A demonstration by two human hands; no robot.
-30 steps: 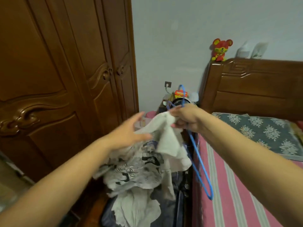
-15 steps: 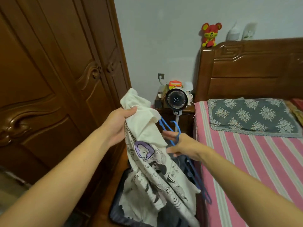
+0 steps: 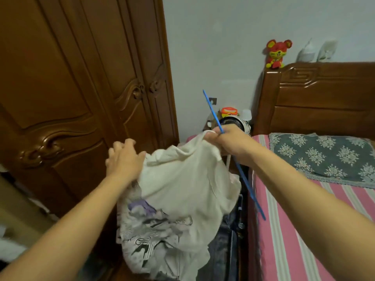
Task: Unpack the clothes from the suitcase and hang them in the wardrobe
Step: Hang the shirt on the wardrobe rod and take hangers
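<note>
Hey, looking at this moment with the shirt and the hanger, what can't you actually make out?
All in the head view:
- Blue hanger: its hook is not in sight; right hand covers its middle.
- Suitcase: mostly hidden under the white shirt.
- Left hand: fingers blurred, grip unclear.
- Wardrobe: doors closed, inside hidden.
</note>
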